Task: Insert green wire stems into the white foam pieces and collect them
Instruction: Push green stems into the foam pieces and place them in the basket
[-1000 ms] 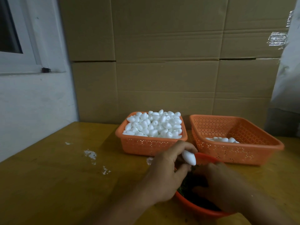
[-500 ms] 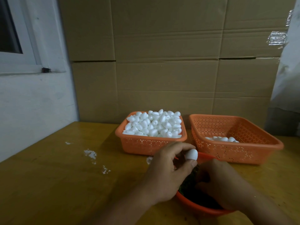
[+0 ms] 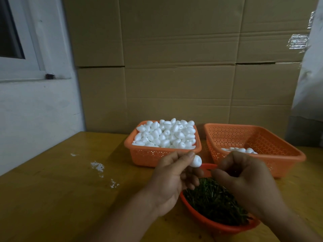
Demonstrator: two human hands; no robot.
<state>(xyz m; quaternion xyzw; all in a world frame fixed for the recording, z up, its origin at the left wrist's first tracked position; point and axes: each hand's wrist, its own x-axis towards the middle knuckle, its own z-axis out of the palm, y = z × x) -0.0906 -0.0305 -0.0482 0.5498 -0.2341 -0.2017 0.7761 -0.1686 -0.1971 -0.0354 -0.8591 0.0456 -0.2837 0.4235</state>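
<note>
Baskets (image 3: 253,137) stand behind hands; left hand (image 3: 173,179) pinches foam piece (image 3: 196,161)

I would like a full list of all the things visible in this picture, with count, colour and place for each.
foam basket: one, orange, table centre, heaped with white foam pieces.
collecting basket: one, orange, right, few white pieces inside.
stem bowl: one, red-orange, nearest, holds green wire stems.
held foam piece: one, white, in left fingers.
table: one, yellow-brown, white crumbs on its left part.
cardboard: brown, behind.
window frame: white, upper left.
left hand: pinches the piece.
right hand: fingers curled; held stem too small to confirm.
</note>
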